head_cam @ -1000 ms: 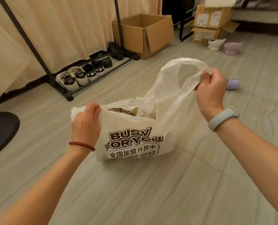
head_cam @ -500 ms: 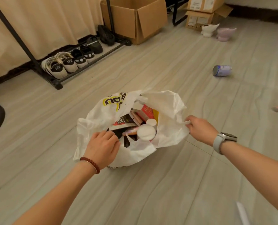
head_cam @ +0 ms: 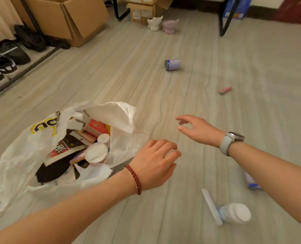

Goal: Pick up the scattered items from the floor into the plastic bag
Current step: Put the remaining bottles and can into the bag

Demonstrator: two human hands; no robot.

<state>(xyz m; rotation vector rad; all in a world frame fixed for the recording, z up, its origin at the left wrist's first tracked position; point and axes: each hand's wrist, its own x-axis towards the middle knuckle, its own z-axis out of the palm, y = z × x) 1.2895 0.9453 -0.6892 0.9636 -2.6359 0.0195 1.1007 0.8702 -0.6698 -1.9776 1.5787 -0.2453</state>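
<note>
Pale wood-grain floor (head_cam: 111,71); cardboard box (head_cam: 67,16) and shoe rack (head_cam: 9,59) far left. Bag (head_cam: 19,155) lies open at left, packed. Loose on the floor: 1 can (head_cam: 172,64), 1 pink tube (head_cam: 225,90), 1 white bottle (head_cam: 234,215). Both hands gripped the bag 0.5 s ago; now left hand (head_cam: 155,162) and right hand (head_cam: 199,129) hover spread, holding nothing.

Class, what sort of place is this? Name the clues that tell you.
Probably a room in a home, perhaps a bedroom or entry area: shoes lined on a low rack, an open cardboard box, and two small figurines on the wood-look floor.
</note>
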